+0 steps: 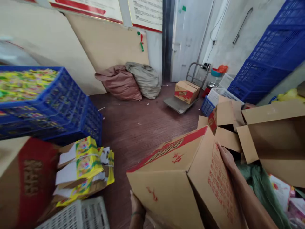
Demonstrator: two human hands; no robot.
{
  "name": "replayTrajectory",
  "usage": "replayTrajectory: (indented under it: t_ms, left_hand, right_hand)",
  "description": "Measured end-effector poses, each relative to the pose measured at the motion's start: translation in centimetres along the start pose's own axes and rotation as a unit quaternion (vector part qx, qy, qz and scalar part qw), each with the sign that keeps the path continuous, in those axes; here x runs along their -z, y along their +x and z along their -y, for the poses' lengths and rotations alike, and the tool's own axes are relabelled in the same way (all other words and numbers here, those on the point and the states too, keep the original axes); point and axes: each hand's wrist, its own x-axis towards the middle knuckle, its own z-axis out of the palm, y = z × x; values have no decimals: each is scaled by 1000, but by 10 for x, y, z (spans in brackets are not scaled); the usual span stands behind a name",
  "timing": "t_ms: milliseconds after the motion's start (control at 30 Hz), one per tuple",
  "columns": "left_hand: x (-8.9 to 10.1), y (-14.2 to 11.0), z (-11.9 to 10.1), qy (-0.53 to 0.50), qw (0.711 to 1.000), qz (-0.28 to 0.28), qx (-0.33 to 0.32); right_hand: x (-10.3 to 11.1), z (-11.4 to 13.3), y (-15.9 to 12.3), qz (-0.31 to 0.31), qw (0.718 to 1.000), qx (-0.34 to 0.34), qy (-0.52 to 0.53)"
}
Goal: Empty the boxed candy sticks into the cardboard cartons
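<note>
Cardboard box (181, 178), right hand (226, 157) flat on side, left hand (136, 205) beneath

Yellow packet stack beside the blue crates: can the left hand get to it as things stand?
Probably yes. The left hand sits under the cardboard box, and only bare floor separates it from the yellow packet stack.

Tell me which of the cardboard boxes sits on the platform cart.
The small closed box with the red band, on the cart by the door. The others are open or in the person's hands.

The cardboard box (181, 181) hides most of the left hand (136, 206), its bottom's cut off, and the wall posters' (145, 12) text is too small to read.
</note>
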Motion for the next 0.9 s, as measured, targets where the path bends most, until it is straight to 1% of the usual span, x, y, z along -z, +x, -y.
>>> replayTrajectory:
  t_ms: [100,200,300,367,433,500,600,700,800,900]
  left_hand:
    - [-48,35,-65,-2,999,44,14]
    - [-99,73,-117,33,998,56,14]
    - [-153,121,-162,73,995,63,-1]
    - [-191,154,-191,90,994,66,-2]
    - [-228,181,-217,101,993,66,4]
    - [-262,201,-240,107,993,55,15]
    - [-310,226,-268,114,992,37,32]
    - [-365,256,-300,122,990,43,50]
    - [-434,292,-340,134,988,66,50]
    - [-511,327,-390,162,981,95,47]
  right_hand:
    - [-17,11,21,-36,998,-51,10]
    - [-45,24,56,-62,994,-82,37]
    - [-78,43,110,-62,992,-100,55]
    - [-99,61,151,-56,991,-109,58]
    - [-116,81,192,-51,990,-120,58]
    - [-126,104,230,-43,989,-132,56]
    - [-133,144,281,-35,988,-142,46]
    - [-140,184,325,-43,984,-167,32]
    - [-148,222,360,-75,977,-192,45]
    - [-159,258,387,-116,968,-210,68]
